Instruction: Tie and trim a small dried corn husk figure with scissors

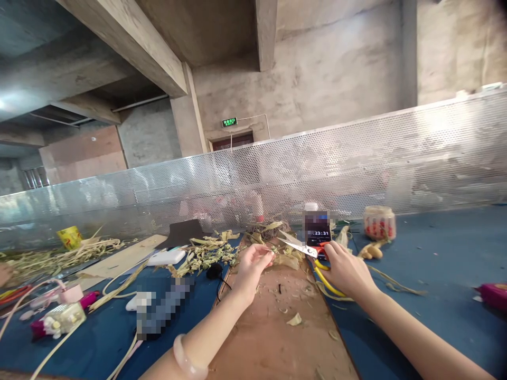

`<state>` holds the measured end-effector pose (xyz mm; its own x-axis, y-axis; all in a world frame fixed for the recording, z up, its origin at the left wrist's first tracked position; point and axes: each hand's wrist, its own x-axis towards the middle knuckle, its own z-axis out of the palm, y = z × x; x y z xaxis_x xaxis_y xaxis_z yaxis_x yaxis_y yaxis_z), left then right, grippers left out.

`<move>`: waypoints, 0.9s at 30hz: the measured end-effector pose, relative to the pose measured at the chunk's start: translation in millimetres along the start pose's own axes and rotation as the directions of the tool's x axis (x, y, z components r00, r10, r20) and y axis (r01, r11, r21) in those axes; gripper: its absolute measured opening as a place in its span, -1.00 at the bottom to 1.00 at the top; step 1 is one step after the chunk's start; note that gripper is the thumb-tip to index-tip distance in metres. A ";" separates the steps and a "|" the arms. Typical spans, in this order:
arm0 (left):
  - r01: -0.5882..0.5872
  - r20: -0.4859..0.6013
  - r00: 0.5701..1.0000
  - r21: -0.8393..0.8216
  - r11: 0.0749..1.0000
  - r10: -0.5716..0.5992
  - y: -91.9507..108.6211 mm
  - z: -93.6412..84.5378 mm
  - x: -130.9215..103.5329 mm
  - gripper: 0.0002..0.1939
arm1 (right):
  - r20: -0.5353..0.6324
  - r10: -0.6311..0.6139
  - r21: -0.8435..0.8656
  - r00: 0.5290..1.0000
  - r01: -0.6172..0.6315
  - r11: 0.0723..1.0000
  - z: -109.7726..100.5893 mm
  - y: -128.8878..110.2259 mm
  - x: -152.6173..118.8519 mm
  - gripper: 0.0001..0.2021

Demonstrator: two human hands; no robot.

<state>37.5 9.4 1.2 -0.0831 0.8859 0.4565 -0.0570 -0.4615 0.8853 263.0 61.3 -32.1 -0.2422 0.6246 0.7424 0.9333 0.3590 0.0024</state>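
My right hand [348, 269] grips a pair of scissors [301, 247] with red and yellow handles. Their blades are spread and point left, toward my other hand. My left hand [253, 266], with a pale bangle [185, 359] on its wrist, is closed in a pinch; what sits between thumb and forefinger is too small to name. Both hands are above a brown board [273, 338] strewn with small scraps. Just beyond the fingertips lie dry, pale plant leaves [287, 259]. Behind the scissors a phone [318, 232] stands upright.
A perforated metal screen [336, 169] runs along the back of the blue table [435, 295]. To the left are dried plant stalks [216, 253], a white device [166, 257] and a yellow container [69, 237]. At right stand a jar [379, 222] and a magenta object [493, 296].
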 end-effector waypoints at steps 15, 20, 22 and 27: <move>0.166 0.169 0.978 -0.296 0.941 -0.120 5.1 4.2 -4.8 -0.82 | 0.030 -0.007 -0.004 1.000 0.007 1.000 2.0 -0.1 0.4 -0.78; 0.189 0.145 0.978 -0.309 0.932 -0.150 5.0 5.6 -3.7 -0.81 | 0.035 -0.009 0.008 0.999 0.009 1.000 2.0 -0.4 0.5 -0.79; 0.185 0.143 0.979 -0.316 0.931 -0.146 3.9 5.5 -2.5 -0.84 | 0.036 -0.006 0.011 0.999 0.005 1.000 1.8 -0.2 0.3 -0.79; 0.173 0.110 0.983 -0.299 0.938 -0.147 -2.9 2.8 0.3 -0.87 | 0.034 -0.007 0.006 0.999 0.007 1.000 2.3 0.8 -0.2 -0.78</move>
<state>40.4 11.1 -1.0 0.0357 0.9438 0.3285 -0.3652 -0.2937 0.8834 263.2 63.1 -33.8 -0.2575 0.6454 0.7191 0.9301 0.3672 0.0035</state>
